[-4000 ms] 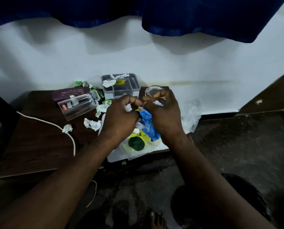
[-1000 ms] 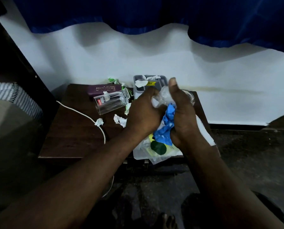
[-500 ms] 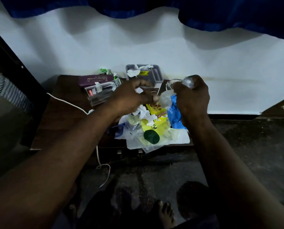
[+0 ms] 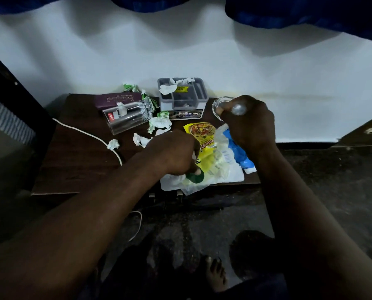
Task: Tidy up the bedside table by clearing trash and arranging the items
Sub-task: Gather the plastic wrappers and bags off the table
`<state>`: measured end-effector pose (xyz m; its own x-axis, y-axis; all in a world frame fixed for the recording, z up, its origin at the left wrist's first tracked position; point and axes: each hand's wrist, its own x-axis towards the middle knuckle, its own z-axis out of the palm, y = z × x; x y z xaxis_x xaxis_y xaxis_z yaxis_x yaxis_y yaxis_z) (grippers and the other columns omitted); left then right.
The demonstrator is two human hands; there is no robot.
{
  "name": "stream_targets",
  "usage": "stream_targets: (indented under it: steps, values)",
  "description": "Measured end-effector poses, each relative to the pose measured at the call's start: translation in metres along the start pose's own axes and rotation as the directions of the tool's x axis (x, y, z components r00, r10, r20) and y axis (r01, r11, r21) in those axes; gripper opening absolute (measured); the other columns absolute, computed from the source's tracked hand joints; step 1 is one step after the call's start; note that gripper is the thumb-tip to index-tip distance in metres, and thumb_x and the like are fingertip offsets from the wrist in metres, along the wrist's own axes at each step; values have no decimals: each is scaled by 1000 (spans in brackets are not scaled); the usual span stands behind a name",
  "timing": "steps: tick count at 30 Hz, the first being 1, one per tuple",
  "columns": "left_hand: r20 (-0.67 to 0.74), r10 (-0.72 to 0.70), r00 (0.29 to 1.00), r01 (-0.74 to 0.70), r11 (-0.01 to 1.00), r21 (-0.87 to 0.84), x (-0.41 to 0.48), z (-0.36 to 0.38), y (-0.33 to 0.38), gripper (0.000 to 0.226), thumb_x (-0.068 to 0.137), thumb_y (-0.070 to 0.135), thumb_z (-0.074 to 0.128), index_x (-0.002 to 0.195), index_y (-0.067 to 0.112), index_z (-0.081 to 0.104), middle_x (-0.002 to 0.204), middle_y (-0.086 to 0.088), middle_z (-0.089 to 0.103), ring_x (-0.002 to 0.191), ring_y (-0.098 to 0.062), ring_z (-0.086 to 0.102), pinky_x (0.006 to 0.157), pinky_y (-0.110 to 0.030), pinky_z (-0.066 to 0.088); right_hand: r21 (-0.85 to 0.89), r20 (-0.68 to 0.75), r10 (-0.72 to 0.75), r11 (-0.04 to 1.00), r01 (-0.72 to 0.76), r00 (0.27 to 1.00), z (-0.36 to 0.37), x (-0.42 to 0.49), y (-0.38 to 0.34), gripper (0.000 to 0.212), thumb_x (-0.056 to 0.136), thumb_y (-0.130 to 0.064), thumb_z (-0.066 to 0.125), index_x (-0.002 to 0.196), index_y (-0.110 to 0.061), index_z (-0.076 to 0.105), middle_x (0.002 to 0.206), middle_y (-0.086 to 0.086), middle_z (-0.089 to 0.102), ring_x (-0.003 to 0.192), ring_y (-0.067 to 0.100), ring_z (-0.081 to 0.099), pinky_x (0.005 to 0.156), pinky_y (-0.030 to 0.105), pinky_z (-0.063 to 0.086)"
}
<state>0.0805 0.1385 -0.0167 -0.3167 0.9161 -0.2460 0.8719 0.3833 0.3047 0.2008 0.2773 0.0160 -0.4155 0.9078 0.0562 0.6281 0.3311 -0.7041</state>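
Trash-gathering at frame centre on the bedside table [image 4: 76,161]. The right hand [image 4: 248,124] is closed around a bunch of clear plastic wrap [image 4: 220,137] and a blue wrapper [image 4: 237,152], apparently kept collected in one fist. The left hand [image 4: 172,152] is lowered onto the yellow snack packet [image 4: 204,137]; whether its fingers are curled cannot be told. One tipped glass tumbler [image 4: 126,119], one grey organiser box [image 4: 181,97] and at least four crumpled tissues, one at [image 4: 113,144], lie toward the upper centre.
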Motion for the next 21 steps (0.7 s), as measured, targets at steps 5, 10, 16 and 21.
stream_targets:
  steps: [5,10,16,21]
  values:
    - [166,41,985,-47,998,33,-5,3,8,49,63,63,85,97,31,69,91,3,62,84,-22,63,68,-31,50,-399,317,-8,906,141,948,17,-8,14,29,82,-49,71,98,-25,74,98,-1,74,96,26,69,81,34,54]
    - [223,22,974,-47,993,108,-6,-6,5,55,64,65,85,102,28,70,83,3,49,82,-23,58,65,-31,45,-464,420,50,870,167,906,31,-3,15,28,83,-34,74,109,-23,75,114,5,74,104,29,69,84,36,55]
    - [284,25,959,-69,987,144,-17,-2,6,57,70,55,86,116,28,66,110,-2,62,96,-25,64,73,-36,54,-494,455,89,853,168,886,49,-4,21,40,82,-32,80,117,-15,73,121,10,72,110,31,68,87,38,55]
    - [283,68,957,-129,971,203,-24,-1,7,66,67,45,91,121,32,54,114,-3,57,95,-25,59,70,-34,47,-439,312,5,888,140,950,47,-3,10,35,77,-36,76,107,-19,72,107,7,75,102,31,71,79,34,54]
